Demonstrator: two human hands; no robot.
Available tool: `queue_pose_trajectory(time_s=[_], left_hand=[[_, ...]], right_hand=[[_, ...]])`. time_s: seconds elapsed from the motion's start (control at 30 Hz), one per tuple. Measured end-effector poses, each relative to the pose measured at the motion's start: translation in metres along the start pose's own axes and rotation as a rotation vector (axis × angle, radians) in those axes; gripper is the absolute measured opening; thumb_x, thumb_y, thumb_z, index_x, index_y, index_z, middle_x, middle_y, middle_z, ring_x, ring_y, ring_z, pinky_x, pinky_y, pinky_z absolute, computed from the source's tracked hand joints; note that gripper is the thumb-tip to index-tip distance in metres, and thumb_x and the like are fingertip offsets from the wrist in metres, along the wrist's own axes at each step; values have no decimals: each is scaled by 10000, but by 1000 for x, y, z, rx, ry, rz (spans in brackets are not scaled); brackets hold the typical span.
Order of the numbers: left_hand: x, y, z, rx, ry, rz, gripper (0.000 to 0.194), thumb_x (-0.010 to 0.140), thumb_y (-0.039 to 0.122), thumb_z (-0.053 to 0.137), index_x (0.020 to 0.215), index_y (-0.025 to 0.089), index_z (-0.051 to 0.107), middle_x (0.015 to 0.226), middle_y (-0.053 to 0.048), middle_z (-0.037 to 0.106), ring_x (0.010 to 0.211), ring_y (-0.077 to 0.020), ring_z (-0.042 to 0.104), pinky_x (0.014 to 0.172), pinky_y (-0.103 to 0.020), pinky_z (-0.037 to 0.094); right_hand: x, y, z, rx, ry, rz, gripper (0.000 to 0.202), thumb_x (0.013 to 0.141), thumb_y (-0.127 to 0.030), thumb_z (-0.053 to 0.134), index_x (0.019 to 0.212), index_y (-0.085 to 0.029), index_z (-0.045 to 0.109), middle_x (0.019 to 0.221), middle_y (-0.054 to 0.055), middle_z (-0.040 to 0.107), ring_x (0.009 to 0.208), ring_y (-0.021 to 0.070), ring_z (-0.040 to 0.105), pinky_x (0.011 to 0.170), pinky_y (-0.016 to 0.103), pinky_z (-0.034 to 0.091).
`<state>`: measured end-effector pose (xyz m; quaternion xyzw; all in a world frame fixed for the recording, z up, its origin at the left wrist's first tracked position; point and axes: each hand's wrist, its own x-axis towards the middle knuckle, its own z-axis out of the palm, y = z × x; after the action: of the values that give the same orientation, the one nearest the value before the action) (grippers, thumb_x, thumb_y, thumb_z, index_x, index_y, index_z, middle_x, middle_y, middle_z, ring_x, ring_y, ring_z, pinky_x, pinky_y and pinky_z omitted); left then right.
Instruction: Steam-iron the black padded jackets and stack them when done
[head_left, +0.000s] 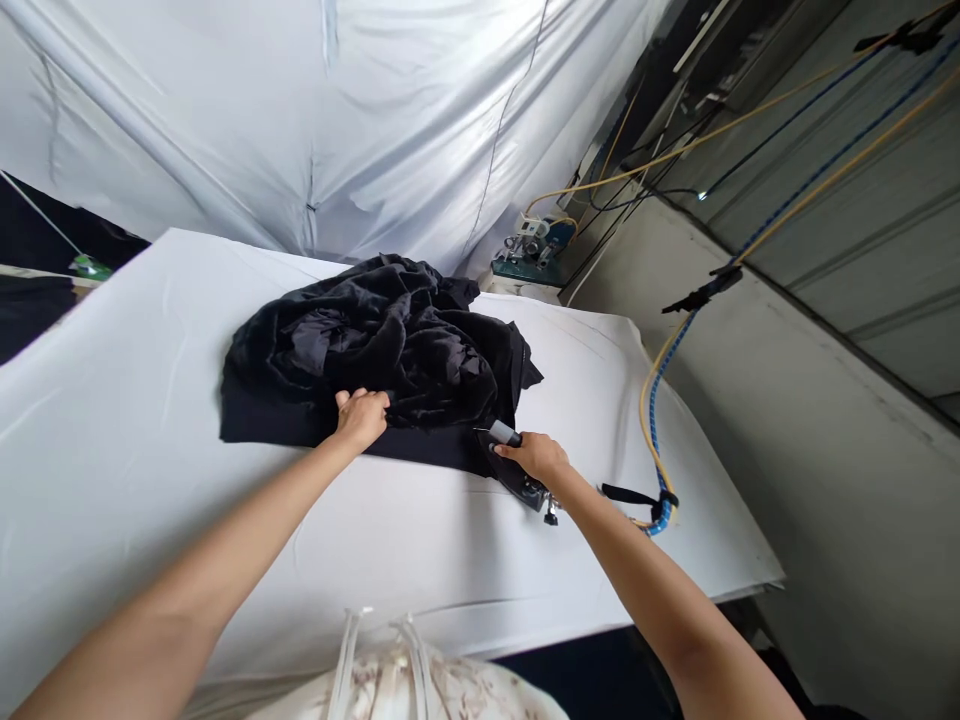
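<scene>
A black garment lies bunched on the white-covered table, with a smooth flat strip along its near edge. My left hand rests on that near part, its fingers curled against the cloth and seeming to pinch a fold. My right hand is wrapped round the handle of a steam iron. The iron sits at the right end of the flat strip, its tip touching the black cloth. The iron's sole is hidden from view.
The white table spreads around the garment. A blue and yellow hose hangs from above and runs to the iron. Behind the table hangs a white sheet. A small machine stands at the far right corner, near a wall.
</scene>
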<state>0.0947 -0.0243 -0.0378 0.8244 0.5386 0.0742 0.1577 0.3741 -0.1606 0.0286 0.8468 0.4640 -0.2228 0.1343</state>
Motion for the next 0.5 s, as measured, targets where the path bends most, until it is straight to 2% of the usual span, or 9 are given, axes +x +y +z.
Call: queue_pose_trajectory(time_s=[0.3,0.5], left_hand=[[-10,4,3,11,60,7,212,720,167,420,824,216,598,904,-70,668,938,-245,499,778,-415,258],[-16,12,0,15,87,-11,187,691,142,448,818,204,571,842,-79,645,898,-249,500,757,-418,258]], right_hand=[[-8,8,1,11,22,38,623,685,-736,401,959,-218,613,938,96,649,872,258,604,646,303,424],[-22,-18,9,-29,16,-122,567,677,-719,432,906,-235,620,905,86,655,857,264,605,645,310,420]])
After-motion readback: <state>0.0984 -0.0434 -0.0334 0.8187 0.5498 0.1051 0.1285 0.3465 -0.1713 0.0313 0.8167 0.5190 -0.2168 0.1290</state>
